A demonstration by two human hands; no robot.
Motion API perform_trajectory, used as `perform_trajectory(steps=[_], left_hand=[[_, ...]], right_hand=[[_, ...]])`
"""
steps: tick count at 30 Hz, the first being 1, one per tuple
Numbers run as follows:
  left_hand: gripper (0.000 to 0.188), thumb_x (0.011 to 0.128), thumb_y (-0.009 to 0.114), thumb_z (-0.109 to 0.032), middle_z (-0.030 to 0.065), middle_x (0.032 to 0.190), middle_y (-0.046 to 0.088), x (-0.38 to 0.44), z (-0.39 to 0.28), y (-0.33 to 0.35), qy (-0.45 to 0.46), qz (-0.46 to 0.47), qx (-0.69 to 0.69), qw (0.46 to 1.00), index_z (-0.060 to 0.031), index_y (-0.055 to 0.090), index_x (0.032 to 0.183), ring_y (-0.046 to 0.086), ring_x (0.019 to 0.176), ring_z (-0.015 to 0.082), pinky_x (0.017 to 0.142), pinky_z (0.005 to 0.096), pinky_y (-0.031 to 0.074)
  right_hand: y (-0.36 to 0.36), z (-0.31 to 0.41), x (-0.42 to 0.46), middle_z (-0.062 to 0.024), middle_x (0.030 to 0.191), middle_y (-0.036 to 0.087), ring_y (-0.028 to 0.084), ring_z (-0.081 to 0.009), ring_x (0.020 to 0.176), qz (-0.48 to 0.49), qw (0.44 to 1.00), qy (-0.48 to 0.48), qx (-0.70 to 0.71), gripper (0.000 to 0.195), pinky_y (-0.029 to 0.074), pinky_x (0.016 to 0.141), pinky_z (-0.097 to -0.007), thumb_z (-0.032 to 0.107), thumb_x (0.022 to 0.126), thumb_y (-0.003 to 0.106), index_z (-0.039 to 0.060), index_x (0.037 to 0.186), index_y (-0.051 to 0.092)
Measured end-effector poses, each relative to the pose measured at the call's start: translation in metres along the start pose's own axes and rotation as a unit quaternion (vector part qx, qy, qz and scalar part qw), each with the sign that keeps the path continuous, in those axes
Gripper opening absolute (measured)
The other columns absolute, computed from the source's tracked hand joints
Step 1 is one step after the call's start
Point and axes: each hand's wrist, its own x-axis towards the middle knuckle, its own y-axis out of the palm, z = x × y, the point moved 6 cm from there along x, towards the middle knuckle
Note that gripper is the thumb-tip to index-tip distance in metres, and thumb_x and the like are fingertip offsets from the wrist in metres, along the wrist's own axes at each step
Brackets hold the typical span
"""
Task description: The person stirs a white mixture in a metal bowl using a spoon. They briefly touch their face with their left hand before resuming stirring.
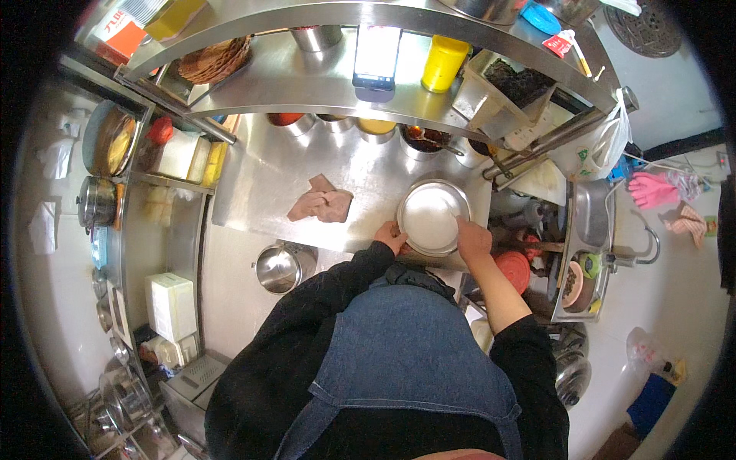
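Observation:
A round stainless steel bowl stands near the front edge of the metal worktop. Something pale and whitish fills its inside; whether powder or liquid, I cannot tell. My left hand grips the bowl's left side, with fingers curled at the rim. At the right rim is my right hand, its fingers bent and reaching over the bowl's edge. Whether it holds a thin utensil is too unclear to see. A crumpled brownish cloth lies on the worktop to the left of the bowl.
Metal pots of sauces and seasonings line the worktop's back, one with a ladle. Above, a shelf carries a lit phone and a yellow container. A steel pot stands lower left; a sink lies right.

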Motion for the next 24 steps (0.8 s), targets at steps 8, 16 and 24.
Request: perform_trajectory(steps=[8,16,24], left_hand=[[0.039,0.092,0.069,-0.006,0.0184,0.097,0.070,-0.026,-0.061,-0.001,0.002,0.027,0.057,0.998,0.0057,0.054,0.126,0.072,0.079,0.0238,0.065,0.0355,0.061],[0.029,0.095,0.065,-0.003,0.0151,0.089,0.070,-0.016,-0.062,-0.004,0.031,0.007,0.011,0.999,0.0038,0.060,0.123,0.067,0.061,0.0205,0.053,0.0336,0.057],[0.040,0.098,0.065,-0.008,0.0125,0.089,0.072,-0.008,-0.061,-0.006,-0.031,0.045,0.040,0.998,-0.0009,0.056,0.136,0.070,0.068,0.0188,0.061,0.0347,0.059]], right_hand=[[0.005,0.005,-0.032,-0.0172,0.094,0.073,0.073,-0.0359,0.090,0.066,0.996,-0.061,-0.011,0.028,0.055,0.075,-0.0513,0.017,0.096,0.049,0.0148,0.116,0.068],[0.007,0.012,-0.041,-0.0155,0.092,0.074,0.073,-0.0353,0.085,0.090,0.985,-0.143,-0.019,0.034,0.055,0.070,-0.0512,0.019,0.094,0.050,0.0186,0.124,0.066],[0.014,0.029,-0.015,-0.0156,0.093,0.072,0.072,-0.0365,0.084,0.063,0.994,-0.089,-0.022,0.032,0.055,0.070,-0.0512,0.017,0.097,0.047,0.0184,0.124,0.065]])
